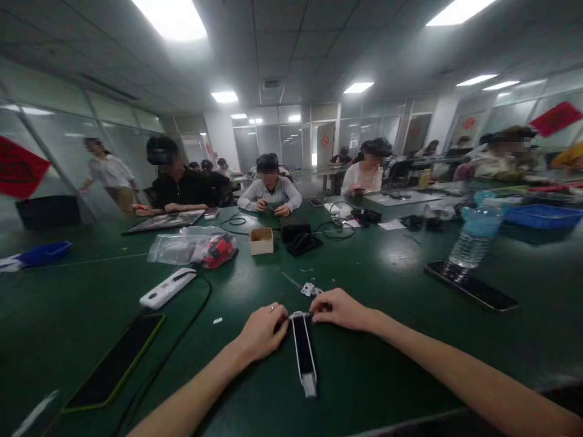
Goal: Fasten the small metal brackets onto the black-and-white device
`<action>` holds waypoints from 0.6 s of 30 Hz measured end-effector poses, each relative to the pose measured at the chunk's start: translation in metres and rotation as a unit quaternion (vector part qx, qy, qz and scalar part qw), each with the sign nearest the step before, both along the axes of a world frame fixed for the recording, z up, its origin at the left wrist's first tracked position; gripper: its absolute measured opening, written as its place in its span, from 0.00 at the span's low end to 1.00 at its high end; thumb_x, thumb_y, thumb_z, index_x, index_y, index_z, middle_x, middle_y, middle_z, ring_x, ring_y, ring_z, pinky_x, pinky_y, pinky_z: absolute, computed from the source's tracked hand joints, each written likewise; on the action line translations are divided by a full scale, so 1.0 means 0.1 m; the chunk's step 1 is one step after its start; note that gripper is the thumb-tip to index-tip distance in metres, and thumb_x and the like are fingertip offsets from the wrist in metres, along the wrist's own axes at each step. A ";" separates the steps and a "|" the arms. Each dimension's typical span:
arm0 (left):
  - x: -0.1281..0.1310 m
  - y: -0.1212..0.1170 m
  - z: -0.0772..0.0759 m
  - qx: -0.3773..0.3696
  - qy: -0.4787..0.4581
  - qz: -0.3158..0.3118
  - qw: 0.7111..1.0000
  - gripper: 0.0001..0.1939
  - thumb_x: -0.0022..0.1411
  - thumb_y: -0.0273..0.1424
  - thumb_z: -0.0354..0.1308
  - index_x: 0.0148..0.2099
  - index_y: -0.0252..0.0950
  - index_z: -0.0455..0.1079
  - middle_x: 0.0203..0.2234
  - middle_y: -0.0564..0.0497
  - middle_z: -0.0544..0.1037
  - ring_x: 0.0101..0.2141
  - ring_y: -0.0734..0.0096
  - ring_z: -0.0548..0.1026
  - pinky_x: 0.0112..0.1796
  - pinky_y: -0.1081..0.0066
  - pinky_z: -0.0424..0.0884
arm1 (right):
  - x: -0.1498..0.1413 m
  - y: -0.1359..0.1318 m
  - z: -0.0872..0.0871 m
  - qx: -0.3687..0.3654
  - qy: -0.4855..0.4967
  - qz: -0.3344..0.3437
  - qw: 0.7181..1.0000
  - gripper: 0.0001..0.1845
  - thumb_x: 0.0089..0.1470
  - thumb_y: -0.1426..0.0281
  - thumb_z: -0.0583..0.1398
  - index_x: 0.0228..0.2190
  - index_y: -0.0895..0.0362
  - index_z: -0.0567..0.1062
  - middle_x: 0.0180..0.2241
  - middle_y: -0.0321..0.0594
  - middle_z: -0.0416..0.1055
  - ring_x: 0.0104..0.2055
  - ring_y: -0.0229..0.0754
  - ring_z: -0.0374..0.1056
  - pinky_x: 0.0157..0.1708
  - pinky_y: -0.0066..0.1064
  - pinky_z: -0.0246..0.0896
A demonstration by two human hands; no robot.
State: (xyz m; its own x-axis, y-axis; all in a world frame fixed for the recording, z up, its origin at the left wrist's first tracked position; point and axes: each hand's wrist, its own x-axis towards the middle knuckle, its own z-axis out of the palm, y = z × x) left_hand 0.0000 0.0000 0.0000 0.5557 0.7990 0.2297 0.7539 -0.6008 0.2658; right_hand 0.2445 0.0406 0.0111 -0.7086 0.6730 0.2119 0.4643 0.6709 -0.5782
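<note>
Flat on the green table lies a narrow white-framed piece (304, 352) with a dark middle and a pale tapered end pointing towards me. Its exact kind is unclear. At its far end runs a thin light crosspiece (299, 315). My left hand (264, 331), wearing a ring, is closed with its fingertips at the left end of this crosspiece. Opposite it, my right hand (339, 309) pinches at the right end, fingers bent and closed. Just beyond the right fingers are small white plates with holes (308, 289) and a few tiny metal bits.
A white power strip (168, 288) with a black cable and a green-edged phone (116, 364) lie left. Ahead are a plastic bag (191, 246), a small open box (261, 241) and a black device (296, 233). Right, a water bottle (474, 237) stands by a dark phone (473, 288). Several people sit beyond.
</note>
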 end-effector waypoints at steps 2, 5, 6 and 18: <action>0.01 0.00 0.02 0.001 0.001 0.003 1.000 0.07 0.62 0.30 0.45 0.37 0.37 0.63 0.30 0.51 0.70 0.30 0.70 0.68 0.33 0.72 0.63 | -0.01 0.00 -0.02 0.003 0.013 -0.006 1.000 0.12 0.51 0.62 0.61 0.34 0.57 0.76 0.27 0.34 0.70 0.28 0.35 0.65 0.28 0.24 0.59; 0.01 0.00 0.04 -0.004 0.003 0.007 1.000 0.07 0.62 0.30 0.45 0.37 0.37 0.64 0.30 0.51 0.70 0.30 0.70 0.68 0.32 0.72 0.62 | -0.02 -0.01 -0.05 0.003 0.028 -0.014 0.999 0.12 0.51 0.61 0.61 0.34 0.58 0.76 0.28 0.34 0.71 0.29 0.35 0.66 0.29 0.24 0.60; 0.01 -0.01 0.05 -0.006 0.003 0.009 1.000 0.07 0.62 0.30 0.45 0.37 0.37 0.64 0.29 0.51 0.70 0.30 0.70 0.68 0.32 0.72 0.62 | -0.02 -0.01 -0.06 0.002 0.032 -0.016 0.999 0.12 0.51 0.61 0.61 0.34 0.57 0.76 0.29 0.35 0.71 0.29 0.35 0.67 0.29 0.24 0.60; 0.02 -0.02 0.07 -0.014 -0.011 0.000 1.000 0.08 0.63 0.31 0.45 0.37 0.36 0.64 0.31 0.51 0.70 0.30 0.71 0.68 0.32 0.72 0.62 | -0.14 -0.11 -0.05 0.026 0.038 -0.043 0.998 0.12 0.52 0.62 0.61 0.33 0.58 0.76 0.31 0.37 0.73 0.31 0.37 0.68 0.32 0.27 0.62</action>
State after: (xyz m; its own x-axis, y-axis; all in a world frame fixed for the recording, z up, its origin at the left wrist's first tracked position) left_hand 0.0023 -0.0022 0.0073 0.5512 0.8049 0.2196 0.7469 -0.5934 0.3000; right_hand 0.2303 0.0294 0.0056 -0.6293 0.7171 0.2996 0.4770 0.6607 -0.5796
